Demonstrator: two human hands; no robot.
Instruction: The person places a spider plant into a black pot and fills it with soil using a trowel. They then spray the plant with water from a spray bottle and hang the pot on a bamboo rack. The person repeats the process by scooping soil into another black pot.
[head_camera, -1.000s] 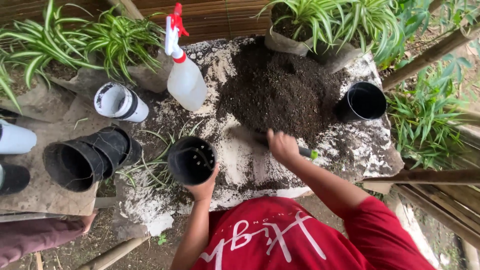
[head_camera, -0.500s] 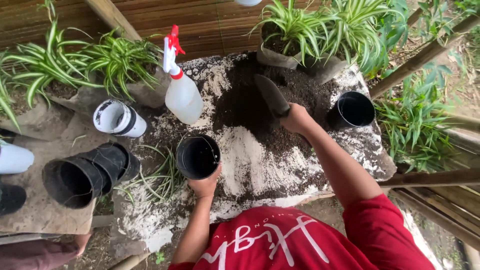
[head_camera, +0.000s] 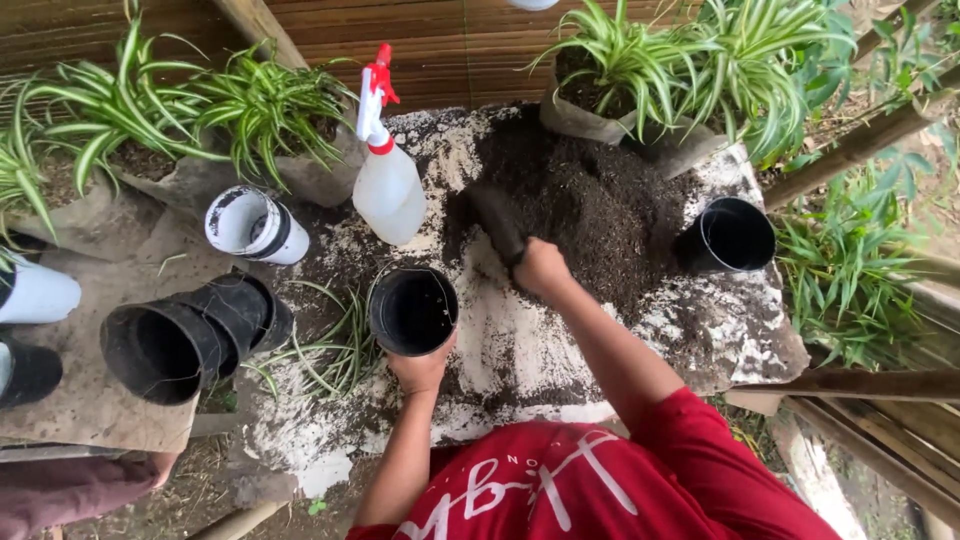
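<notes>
The right hand (head_camera: 541, 268) is closed around a small dark scoop (head_camera: 497, 222), which is pushed into the soil pile (head_camera: 590, 205) at the top middle of the frame. The left hand (head_camera: 420, 368) is held against the rim of a black pot (head_camera: 413, 311) on the tabletop (head_camera: 520, 350), in the middle. No soil can be seen in the pot yet, so the filling looks barely started. The pot is round, dark and upright.

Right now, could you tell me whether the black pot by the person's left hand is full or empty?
Empty: the black pot stands upright and its dark inside shows no soil.

Bamboo fence (head_camera: 420, 50), dirt ground, daylight
</notes>
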